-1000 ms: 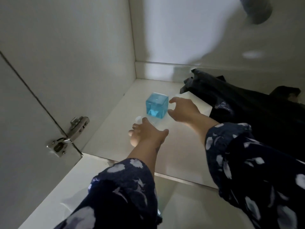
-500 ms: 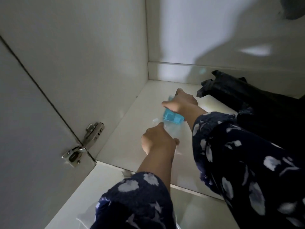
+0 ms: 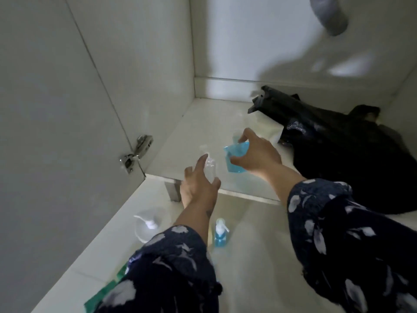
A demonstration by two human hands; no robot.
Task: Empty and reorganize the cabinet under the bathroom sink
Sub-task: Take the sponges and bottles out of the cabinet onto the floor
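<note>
My right hand grips a square blue bottle, tilted and lifted above the front of the cabinet floor. My left hand holds a small clear bottle with a white pump top, just left of the blue one. Both hands hover near the cabinet's front edge. A black bag lies across the right side of the cabinet floor.
On the tiled floor in front stand a white pump dispenser and a small blue pump bottle. A green cloth shows at the bottom left. The open door with its hinge is on the left; a grey drain pipe hangs top right.
My right hand closed on the blue bottle, lifted it off the cabinet floor and drew it toward the front. My left hand took up the clear bottle and pulled back too.
</note>
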